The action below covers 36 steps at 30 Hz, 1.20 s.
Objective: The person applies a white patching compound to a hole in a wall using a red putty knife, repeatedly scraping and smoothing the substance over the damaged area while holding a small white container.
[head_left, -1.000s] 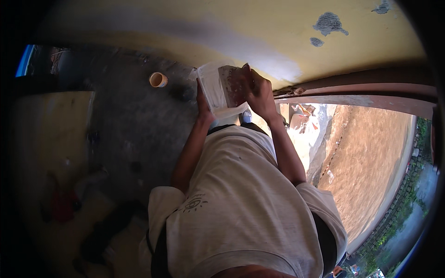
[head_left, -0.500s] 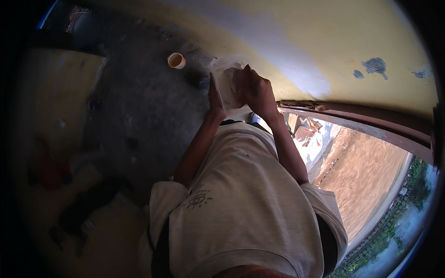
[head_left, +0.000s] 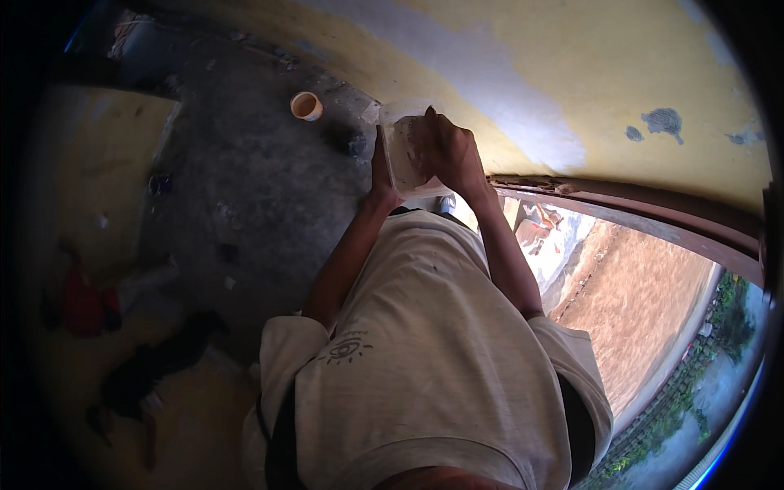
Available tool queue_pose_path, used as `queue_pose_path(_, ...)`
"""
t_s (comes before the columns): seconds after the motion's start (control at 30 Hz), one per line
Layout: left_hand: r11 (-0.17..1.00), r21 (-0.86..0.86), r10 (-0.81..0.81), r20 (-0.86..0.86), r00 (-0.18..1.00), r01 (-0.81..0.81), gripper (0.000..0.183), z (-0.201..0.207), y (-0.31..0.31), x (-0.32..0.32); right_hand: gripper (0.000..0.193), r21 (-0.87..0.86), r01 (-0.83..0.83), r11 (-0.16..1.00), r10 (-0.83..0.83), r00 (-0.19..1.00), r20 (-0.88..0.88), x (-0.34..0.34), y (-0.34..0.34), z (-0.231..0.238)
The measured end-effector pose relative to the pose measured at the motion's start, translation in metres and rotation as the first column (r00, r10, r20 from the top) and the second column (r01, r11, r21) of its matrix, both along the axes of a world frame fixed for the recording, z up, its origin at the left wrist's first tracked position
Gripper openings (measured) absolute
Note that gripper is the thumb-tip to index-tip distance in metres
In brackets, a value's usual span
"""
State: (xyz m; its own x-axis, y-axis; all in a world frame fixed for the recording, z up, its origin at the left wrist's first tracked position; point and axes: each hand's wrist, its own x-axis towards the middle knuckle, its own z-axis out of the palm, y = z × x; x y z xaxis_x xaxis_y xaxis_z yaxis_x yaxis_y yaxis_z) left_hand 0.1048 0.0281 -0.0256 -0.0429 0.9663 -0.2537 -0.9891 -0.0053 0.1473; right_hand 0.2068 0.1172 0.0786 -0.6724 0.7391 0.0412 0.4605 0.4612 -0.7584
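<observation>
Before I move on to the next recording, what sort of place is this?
Probably a room being repaired or repainted: the yellow wall has bare grey patches, a small bucket stands on the stained grey floor, and brown ground shows outside.

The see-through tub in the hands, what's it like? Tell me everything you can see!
The tub looks like clear, cloudy plastic, boxy with rounded corners. It's held up in front of the person's body, near the yellowish wall. The left hand holds its left side; the right hand covers its right part. Pale and brownish patches show within, too blurry to name.
</observation>
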Motion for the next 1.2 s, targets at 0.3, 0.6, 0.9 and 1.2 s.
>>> queue_pose_path(0.3, 0.998, -0.027, 0.051, -0.161, 0.986, -0.056, 0.078, 0.002, 0.001, -0.001, 0.023, 0.007, 0.129, 0.992, -0.129, 0.986, 0.11, 0.006, 0.014, 0.024)
queue_pose_path(0.6, 0.997, -0.072, 0.004, -0.185, 0.983, -0.017, 0.077, 0.014, 0.006, -0.006, 0.023, -0.003, 0.144, 0.99, -0.143, 0.982, 0.12, 0.0, 0.007, 0.004)
queue_pose_path(0.9, 0.999, -0.048, 0.017, -0.168, 0.986, -0.026, 0.086, 0.004, 0.003, -0.002, 0.025, -0.225, 0.173, 0.959, -0.212, 0.963, -0.166, 0.02, 0.013, 0.022)
queue_pose_path(1.2, 0.996, -0.092, 0.015, -0.081, 0.997, -0.023, 0.083, -0.009, 0.006, 0.008, 0.04, -0.942, -0.11, 0.318, -0.646, 0.702, -0.3, 0.062, 0.0, -0.014)
